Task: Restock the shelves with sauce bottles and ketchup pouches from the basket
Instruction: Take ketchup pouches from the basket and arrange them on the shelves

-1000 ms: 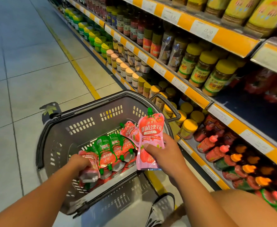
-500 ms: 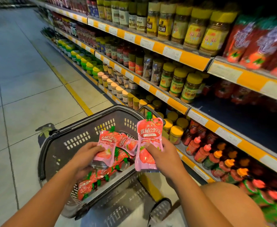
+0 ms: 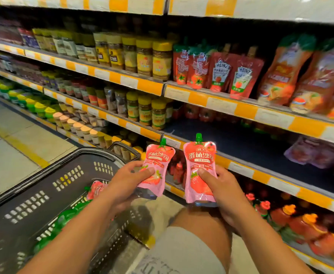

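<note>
Down at lower left: dark basket [image 3: 43,186] with slotted walls; one pink ketchup pouch [image 3: 96,189] still lying inside, plus green-capped items below it, too blurred to identify. Basket handle [image 3: 126,148] sits at the far rim, next to the bottom-shelf jars.

Left hand [image 3: 126,180] above basket's right edge, thumb on front, fingers curled behind, gripping a pink ketchup pouch with green spout [image 3: 158,165]. Pouch upright, tilted slightly right.

Right hand [image 3: 221,186] just beside it, same grip on a second pink pouch [image 3: 199,169], upright, spout up. The two pouches are close, not touching. Both are held in front of the lower shelf edge with orange and white price strips [image 3: 241,169].

Behind and right of them: dark bare shelf deck [image 3: 251,143], a few red pouches at its back and a pale pouch lying flat at far right [image 3: 316,153].

One shelf up: yellow-lidded jars [image 3: 144,56], then red ketchup pouches incl. Heinz [image 3: 221,74], larger orange-red pouches [image 3: 284,72] at right.

Bottom shelf right: red squeeze bottles with red and orange caps [image 3: 288,216].

Knee in grey shorts [image 3: 191,244] between the arms.
</note>
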Demonstrator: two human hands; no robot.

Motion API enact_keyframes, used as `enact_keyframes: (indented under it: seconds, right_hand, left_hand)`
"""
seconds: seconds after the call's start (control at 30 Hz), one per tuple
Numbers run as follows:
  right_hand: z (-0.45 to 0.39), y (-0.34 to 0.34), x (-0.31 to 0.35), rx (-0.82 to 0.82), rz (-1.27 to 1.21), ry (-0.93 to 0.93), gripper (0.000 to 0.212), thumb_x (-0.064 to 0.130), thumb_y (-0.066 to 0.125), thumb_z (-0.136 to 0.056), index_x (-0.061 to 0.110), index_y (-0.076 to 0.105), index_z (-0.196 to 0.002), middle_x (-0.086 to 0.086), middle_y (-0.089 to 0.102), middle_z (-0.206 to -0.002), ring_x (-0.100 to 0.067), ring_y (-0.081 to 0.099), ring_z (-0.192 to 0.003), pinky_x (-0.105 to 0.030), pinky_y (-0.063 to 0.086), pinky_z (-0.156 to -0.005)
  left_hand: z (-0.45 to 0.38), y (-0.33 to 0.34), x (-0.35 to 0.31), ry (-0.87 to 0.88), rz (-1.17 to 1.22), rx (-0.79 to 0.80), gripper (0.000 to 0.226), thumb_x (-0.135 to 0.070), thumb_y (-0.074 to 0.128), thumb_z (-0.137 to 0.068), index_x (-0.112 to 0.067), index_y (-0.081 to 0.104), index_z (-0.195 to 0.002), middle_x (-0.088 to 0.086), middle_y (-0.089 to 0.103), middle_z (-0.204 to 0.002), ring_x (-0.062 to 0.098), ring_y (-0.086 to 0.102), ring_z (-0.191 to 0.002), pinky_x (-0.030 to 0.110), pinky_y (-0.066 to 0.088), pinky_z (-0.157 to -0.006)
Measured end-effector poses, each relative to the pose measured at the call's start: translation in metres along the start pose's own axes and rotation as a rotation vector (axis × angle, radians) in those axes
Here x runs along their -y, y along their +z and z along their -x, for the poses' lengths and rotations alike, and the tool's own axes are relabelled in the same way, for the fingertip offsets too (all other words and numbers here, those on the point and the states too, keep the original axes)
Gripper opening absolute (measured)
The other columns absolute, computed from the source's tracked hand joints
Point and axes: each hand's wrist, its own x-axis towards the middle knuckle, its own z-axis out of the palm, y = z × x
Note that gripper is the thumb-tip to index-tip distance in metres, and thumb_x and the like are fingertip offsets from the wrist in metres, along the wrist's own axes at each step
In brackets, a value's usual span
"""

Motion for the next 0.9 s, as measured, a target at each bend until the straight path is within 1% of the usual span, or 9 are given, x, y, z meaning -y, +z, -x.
enact_keyframes:
  seconds: [0.1, 0.23, 0.37, 0.57, 0.63, 0.7, 0.77, 0.83, 0.9]
  right_hand:
    - [0.002, -0.061, 0.000, -0.109, 0.000, 0.034, 0.021, 0.033, 0.071, -0.096, 0.024, 0.072, -0.115, -0.004, 0.080, -0.100, -0.027, 0.078, -0.092, -0.054, 0.061, -0.090]
    - [0.007, -0.136, -0.005, -0.234, 0.003, 0.087, 0.026, 0.038, 0.072, -0.095, 0.021, 0.073, -0.114, -0.006, 0.081, -0.100, -0.030, 0.078, -0.094, -0.056, 0.059, -0.094]
    - [0.013, -0.194, -0.008, -0.358, -0.078, 0.122, 0.027, 0.030, 0.072, -0.096, 0.008, 0.073, -0.111, -0.012, 0.080, -0.097, -0.028, 0.077, -0.086, -0.044, 0.061, -0.084]
    - [0.008, -0.251, -0.018, -0.485, -0.142, 0.133, 0.023, 0.026, 0.070, -0.098, 0.005, 0.074, -0.107, -0.015, 0.080, -0.096, -0.029, 0.077, -0.083, -0.037, 0.059, -0.073]
    - [0.003, -0.262, -0.029, -0.515, -0.144, 0.139, 0.022, 0.027, 0.071, -0.097, 0.006, 0.075, -0.105, -0.013, 0.080, -0.093, -0.027, 0.078, -0.080, -0.037, 0.058, -0.073]
    - [-0.006, -0.274, -0.035, -0.537, -0.124, 0.137, 0.020, 0.028, 0.071, -0.097, 0.009, 0.076, -0.102, -0.011, 0.080, -0.092, -0.024, 0.078, -0.078, -0.037, 0.059, -0.073]
    - [-0.017, -0.286, -0.034, -0.553, -0.134, 0.120, 0.018, 0.027, 0.071, -0.097, 0.010, 0.076, -0.102, -0.011, 0.081, -0.094, -0.027, 0.078, -0.085, -0.044, 0.060, -0.082]
    - [-0.029, -0.297, -0.030, -0.578, -0.167, 0.095, 0.017, 0.027, 0.071, -0.097, 0.011, 0.076, -0.103, -0.009, 0.081, -0.093, -0.028, 0.077, -0.088, -0.044, 0.060, -0.084]
    - [-0.042, -0.306, -0.028, -0.598, -0.183, 0.069, 0.017, 0.026, 0.072, -0.097, 0.012, 0.075, -0.107, -0.009, 0.081, -0.096, -0.026, 0.077, -0.088, -0.041, 0.060, -0.081]
  left_hand:
    - [-0.009, 0.046, -0.005, 0.007, -0.043, 0.093, 0.036, -0.024, 0.077, -0.091, -0.011, 0.066, -0.122, 0.018, 0.077, -0.109, 0.035, 0.076, -0.094, 0.046, 0.061, -0.078]
    - [-0.017, 0.109, -0.005, -0.033, 0.006, 0.190, 0.026, -0.019, 0.072, -0.094, -0.005, 0.069, -0.116, 0.020, 0.077, -0.107, 0.031, 0.076, -0.088, 0.039, 0.062, -0.070]
    - [-0.030, 0.180, 0.006, -0.085, 0.017, 0.273, 0.018, -0.016, 0.071, -0.095, 0.000, 0.074, -0.101, 0.026, 0.076, -0.102, 0.033, 0.075, -0.079, 0.039, 0.063, -0.065]
    - [-0.055, 0.279, 0.030, -0.171, -0.034, 0.326, 0.023, -0.014, 0.072, -0.094, 0.005, 0.072, -0.107, 0.022, 0.076, -0.094, 0.027, 0.074, -0.068, 0.032, 0.056, -0.053]
    - [-0.067, 0.303, 0.035, -0.179, -0.069, 0.335, 0.023, -0.018, 0.075, -0.093, -0.001, 0.072, -0.108, 0.019, 0.078, -0.095, 0.027, 0.076, -0.073, 0.036, 0.060, -0.060]
    - [-0.081, 0.325, 0.037, -0.152, -0.133, 0.344, 0.022, -0.026, 0.077, -0.091, -0.007, 0.075, -0.101, 0.019, 0.079, -0.096, 0.031, 0.076, -0.081, 0.049, 0.063, -0.078]
    - [-0.101, 0.344, 0.036, -0.103, -0.203, 0.343, 0.026, -0.038, 0.080, -0.084, -0.013, 0.079, -0.090, 0.018, 0.078, -0.099, 0.035, 0.075, -0.089, 0.061, 0.057, -0.091]
    - [-0.121, 0.361, 0.034, -0.065, -0.220, 0.333, 0.024, -0.041, 0.077, -0.085, -0.017, 0.080, -0.084, 0.018, 0.077, -0.095, 0.033, 0.074, -0.083, 0.055, 0.058, -0.083]
    - [-0.135, 0.375, 0.032, -0.041, -0.181, 0.356, 0.022, -0.035, 0.073, -0.093, -0.014, 0.078, -0.094, 0.019, 0.076, -0.094, 0.029, 0.074, -0.076, 0.044, 0.059, -0.073]
